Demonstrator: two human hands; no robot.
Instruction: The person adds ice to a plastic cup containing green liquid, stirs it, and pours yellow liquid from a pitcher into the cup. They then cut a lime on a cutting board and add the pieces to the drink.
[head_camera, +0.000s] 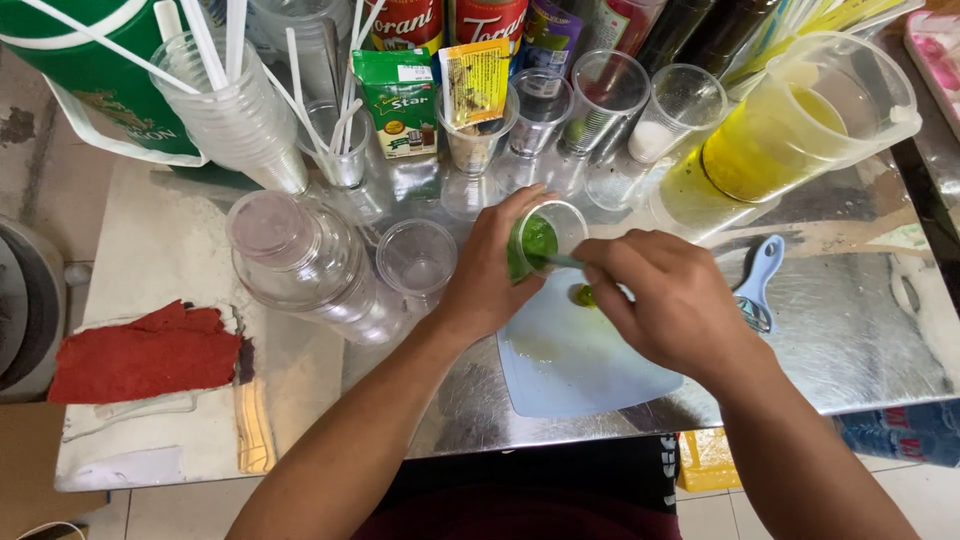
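Observation:
My left hand (490, 268) grips a small clear plastic cup (543, 237) with green matter inside, held over a pale blue cutting board (570, 365). My right hand (665, 300) pinches a thin utensil (563, 261) whose tip reaches into the cup. A small green piece (584, 296) lies on the board just below my right fingers.
Stacks of clear plastic cups (300, 262) and an empty cup (417, 256) stand to the left. A large jug of yellow liquid (790, 125) is at the back right. A blue peeler (757, 285) lies right of the board. A red cloth (148, 350) sits far left. Bottles, sachets and straws line the back.

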